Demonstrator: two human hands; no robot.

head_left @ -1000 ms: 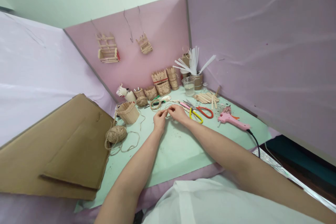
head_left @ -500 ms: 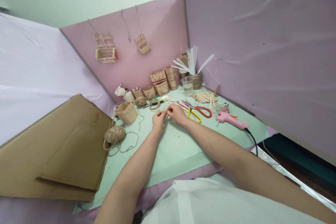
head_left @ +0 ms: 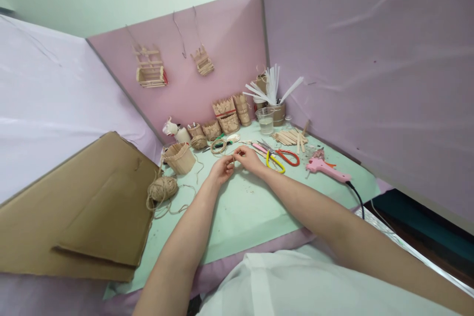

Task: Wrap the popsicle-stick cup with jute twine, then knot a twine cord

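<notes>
Over the middle of the green-covered table (head_left: 244, 227), my left hand (head_left: 221, 170) and my right hand (head_left: 248, 159) meet at the fingertips. Both are closed in a pinch around something small and tan, too small and hidden to name. Just right of my right hand lie scissors with red handles (head_left: 289, 157) and a tool with yellow handles (head_left: 276, 164). Behind my hands is a coil of twine (head_left: 218, 146). To the left stand a wooden-stick cup (head_left: 180, 159) and a ball of twine (head_left: 163, 188), its loose strand trailing toward my left forearm.
A pink glue gun (head_left: 328, 170) with its cord lies at right, near wooden sticks (head_left: 291, 137). At the back stand a clear cup of liquid (head_left: 265, 122), white strips (head_left: 273, 86) and several stick-built holders (head_left: 225, 116). Cardboard (head_left: 81, 207) covers the left side.
My left hand has rolled so its palm and curled fingers show more. My right hand stays pinched at almost the same spot. The view has shifted slightly.
</notes>
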